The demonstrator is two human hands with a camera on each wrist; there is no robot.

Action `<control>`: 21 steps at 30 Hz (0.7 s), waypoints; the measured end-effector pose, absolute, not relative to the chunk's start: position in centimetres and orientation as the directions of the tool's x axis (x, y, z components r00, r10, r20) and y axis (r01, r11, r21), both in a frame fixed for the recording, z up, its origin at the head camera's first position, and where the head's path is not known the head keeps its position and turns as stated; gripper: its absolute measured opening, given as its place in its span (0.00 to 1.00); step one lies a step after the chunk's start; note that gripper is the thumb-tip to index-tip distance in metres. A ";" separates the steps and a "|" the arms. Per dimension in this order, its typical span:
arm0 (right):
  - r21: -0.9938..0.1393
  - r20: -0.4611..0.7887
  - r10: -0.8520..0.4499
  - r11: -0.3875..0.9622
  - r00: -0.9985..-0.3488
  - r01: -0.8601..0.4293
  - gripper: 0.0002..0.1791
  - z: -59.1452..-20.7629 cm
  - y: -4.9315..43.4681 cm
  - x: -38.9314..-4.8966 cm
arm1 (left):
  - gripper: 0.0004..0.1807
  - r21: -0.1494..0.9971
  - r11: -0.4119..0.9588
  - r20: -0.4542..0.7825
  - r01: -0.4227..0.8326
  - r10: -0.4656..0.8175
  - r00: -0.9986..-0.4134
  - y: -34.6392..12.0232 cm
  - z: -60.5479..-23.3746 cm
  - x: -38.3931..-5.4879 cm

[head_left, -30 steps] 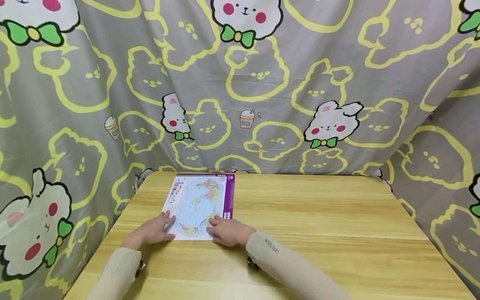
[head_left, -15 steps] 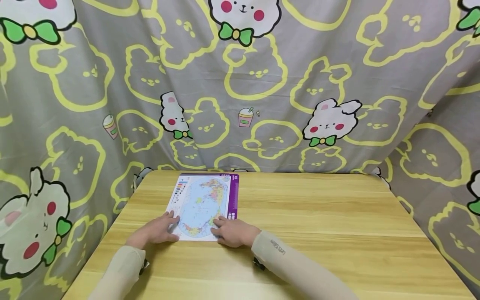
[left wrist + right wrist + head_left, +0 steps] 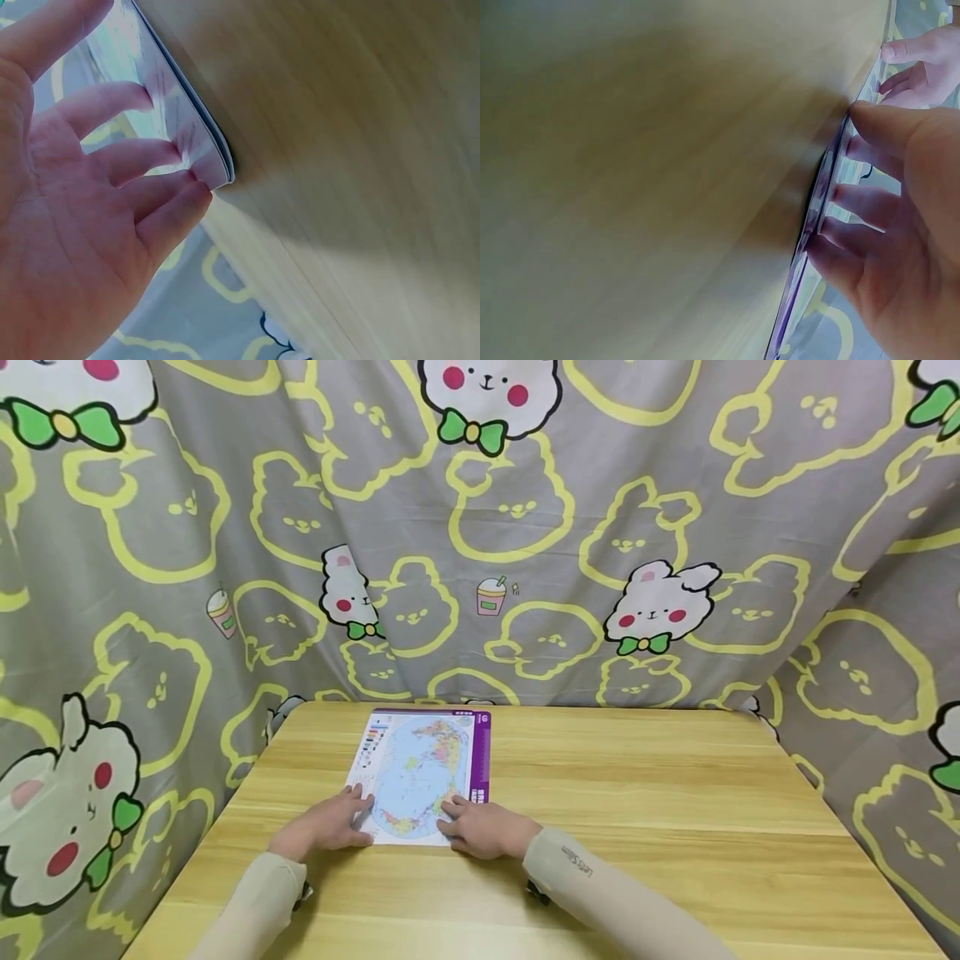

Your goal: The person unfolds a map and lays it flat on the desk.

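Observation:
A world map (image 3: 412,772) with a purple border down its right side lies flat on the wooden table. In the left wrist view the map's corner (image 3: 206,154) shows two thin layers. My left hand (image 3: 326,823) touches the map's near left part with spread fingertips. On the near right part rest the fingertips of my right hand (image 3: 487,829). In the right wrist view, the right thumb (image 3: 877,124) is at the map's near edge, and my left hand (image 3: 930,67) appears beyond it. Neither hand's fingers wrap around the map.
The wooden table (image 3: 637,810) reaches well to the right of the map. Behind and beside it hangs a grey curtain (image 3: 555,527) with yellow outlines and white rabbit prints. The map's far edge lies close to the table's back edge.
Both hands and the map have slid a little to the right across the table together. The fingers keep about the same places on the map.

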State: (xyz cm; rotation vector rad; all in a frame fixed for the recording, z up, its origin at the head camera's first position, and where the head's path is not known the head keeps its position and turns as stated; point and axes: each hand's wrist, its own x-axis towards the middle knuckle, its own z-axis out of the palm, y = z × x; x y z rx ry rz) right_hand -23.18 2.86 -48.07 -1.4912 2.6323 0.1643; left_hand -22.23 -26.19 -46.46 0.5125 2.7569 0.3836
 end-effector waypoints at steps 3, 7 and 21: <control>0.030 -0.139 -0.852 0.506 -0.505 -0.862 0.25 -48.1 3.3 -23.1 | 0.39 0.302 0.898 -0.253 0.319 0.398 -0.882 -25.8 -46.5 -22.3; 0.011 -0.122 -0.853 0.511 -0.508 -0.860 0.24 -48.1 4.1 -23.1 | 0.39 0.295 0.894 -0.247 0.337 0.412 -0.877 -25.3 -46.4 -22.3; -0.046 -0.142 -0.827 0.554 -0.544 -0.831 0.25 -47.7 6.7 -22.5 | 0.39 0.228 0.898 -0.248 0.377 0.428 -0.869 -22.9 -47.0 -22.6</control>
